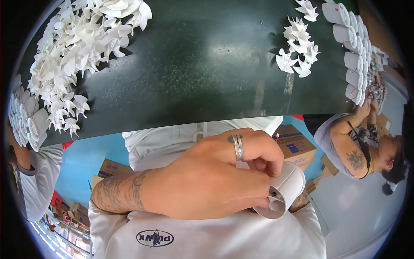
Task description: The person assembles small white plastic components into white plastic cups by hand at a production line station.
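Observation:
My left hand (215,172), with a silver ring on one finger, reaches across from the left. Its thumb and fingers are pinched together at the mouth of a white cylindrical housing (291,183). They close on what looks like a small white fan blade (276,204), partly inside the housing. The housing is tilted, its open end facing me. A thin lead with a small connector (277,137) sticks up beyond my knuckles. Of my right arm, only a patch of tattooed forearm (299,202) shows behind the housing; its hand is hidden.
A dark green table (181,64) lies ahead. On it are a large heap of white fan blades (82,47) at left, a smaller group (299,41) at right, and stacked white housings (353,62) at both ends. People sit at left and right (351,151). Cardboard boxes (297,144) stand below.

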Available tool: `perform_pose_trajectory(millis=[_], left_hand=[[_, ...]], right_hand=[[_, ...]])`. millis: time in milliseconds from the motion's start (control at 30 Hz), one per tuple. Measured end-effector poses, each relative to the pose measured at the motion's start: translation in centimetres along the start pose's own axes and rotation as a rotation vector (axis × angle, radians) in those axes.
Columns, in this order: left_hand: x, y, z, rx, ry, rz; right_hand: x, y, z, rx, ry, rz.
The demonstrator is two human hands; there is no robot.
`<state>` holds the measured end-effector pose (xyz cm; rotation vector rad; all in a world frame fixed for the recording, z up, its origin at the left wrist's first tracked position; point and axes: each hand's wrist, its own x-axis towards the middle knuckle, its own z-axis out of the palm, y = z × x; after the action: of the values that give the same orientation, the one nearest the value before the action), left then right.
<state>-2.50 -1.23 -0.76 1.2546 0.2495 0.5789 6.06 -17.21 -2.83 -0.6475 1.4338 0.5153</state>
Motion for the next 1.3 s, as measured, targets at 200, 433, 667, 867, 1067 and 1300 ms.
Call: perform_pose_trajectory(millis=[200, 433, 667, 867, 1067, 1300], left_hand=[[0.2, -0.6, 0.2, -0.048, 0.028, -0.03], [-0.3, -0.8, -0.4, -0.166, -0.027, -0.124], [-1.1, -0.5, -0.5, -0.158, -0.042, -0.14], [-1.5, 0.1, -0.3, -0.199, 0.041, -0.138], [-1.8, -0.8, -0.4, -0.187, 0.035, -0.103], [-2.6, 1.5, -2.6, 0.13, -0.052, -0.202]], right_hand=[[0.6, -2.0, -2.2, 0.22, -0.515, 0.047], [3.0, -5.8, -1.9, -0.305, -0.221, 0.319], [2.0, -5.9, -0.8, -0.549, -0.432, 0.497], [1.3, -8.1, 2.1, -1.211, -0.737, 0.629], [-0.1, -6.7, 5.5, -1.452, -0.244, 0.725], [-1.5, -3.4, 7.5, -0.93, -0.251, 1.231]])
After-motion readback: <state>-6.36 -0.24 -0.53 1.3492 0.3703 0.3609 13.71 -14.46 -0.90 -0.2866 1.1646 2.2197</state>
